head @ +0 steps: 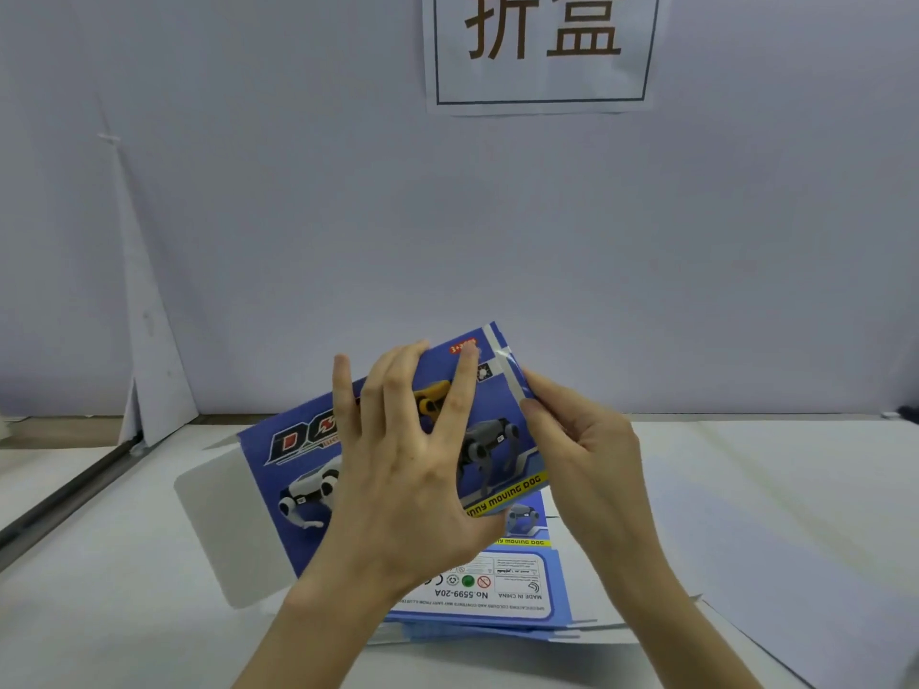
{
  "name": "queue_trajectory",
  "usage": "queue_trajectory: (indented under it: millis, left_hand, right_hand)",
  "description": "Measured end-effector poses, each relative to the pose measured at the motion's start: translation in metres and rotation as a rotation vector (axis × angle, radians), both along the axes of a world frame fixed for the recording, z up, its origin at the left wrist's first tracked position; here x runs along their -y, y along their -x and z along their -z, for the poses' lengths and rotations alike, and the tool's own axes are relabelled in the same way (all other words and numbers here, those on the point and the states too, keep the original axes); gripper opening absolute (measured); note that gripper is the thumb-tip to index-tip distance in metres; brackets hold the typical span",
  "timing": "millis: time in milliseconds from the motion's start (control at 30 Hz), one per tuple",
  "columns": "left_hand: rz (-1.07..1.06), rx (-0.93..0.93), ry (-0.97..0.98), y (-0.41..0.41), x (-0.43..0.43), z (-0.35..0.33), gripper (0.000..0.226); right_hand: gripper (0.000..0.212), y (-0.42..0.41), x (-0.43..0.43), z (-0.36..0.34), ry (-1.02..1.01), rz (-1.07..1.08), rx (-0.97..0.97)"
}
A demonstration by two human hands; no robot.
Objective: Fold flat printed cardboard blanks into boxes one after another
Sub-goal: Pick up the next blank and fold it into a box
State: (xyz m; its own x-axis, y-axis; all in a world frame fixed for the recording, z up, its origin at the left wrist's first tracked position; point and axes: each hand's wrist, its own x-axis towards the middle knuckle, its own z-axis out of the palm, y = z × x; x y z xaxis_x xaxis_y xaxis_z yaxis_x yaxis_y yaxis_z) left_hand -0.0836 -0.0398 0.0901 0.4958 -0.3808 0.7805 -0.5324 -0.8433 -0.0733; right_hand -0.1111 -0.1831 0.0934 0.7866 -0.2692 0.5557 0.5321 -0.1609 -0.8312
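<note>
A blue printed cardboard box blank [298, 469] with robot dog pictures is held tilted above the table at the centre. My left hand [403, 469] lies spread across its front panel, fingers pressing on the print. My right hand [582, 450] pinches the blank's right edge, thumb near a folded side flap [507, 360]. A grey unprinted flap [219, 519] sticks out at the blank's left. Under it lies a stack of flat blanks [517, 589], label side up.
A white table [771, 514] carries everything. A pale wall [447, 216] rises close behind, with a paper sign [542, 47] taped at the top. A dark metal rail [64, 494] runs along the table's left side.
</note>
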Motion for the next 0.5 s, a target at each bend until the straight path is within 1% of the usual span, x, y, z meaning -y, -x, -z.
queue_trajectory:
  millis: [100, 167, 267, 367, 500]
  left_hand:
    - [0.007, -0.024, 0.053, -0.003, -0.005, -0.003, 0.112]
    - [0.026, -0.061, 0.104, -0.003, -0.008, -0.006, 0.114]
    - [0.035, -0.075, 0.153, -0.001, -0.009, -0.008, 0.114]
    - [0.019, -0.053, 0.143, 0.001, -0.014, -0.011, 0.113]
    - [0.031, -0.07, 0.151, 0.003, -0.017, -0.015, 0.112]
  right_hand:
    - [0.022, 0.001, 0.008, -0.006, 0.001, -0.193, -0.009]
    - [0.031, 0.001, 0.013, -0.008, 0.017, -0.309, 0.001]
    - [0.045, 0.0, 0.015, -0.003, 0.038, -0.402, 0.014]
    - [0.058, -0.003, 0.007, 0.005, 0.084, -0.402, 0.054]
    - [0.055, -0.005, 0.002, 0.008, 0.198, -0.31, 0.115]
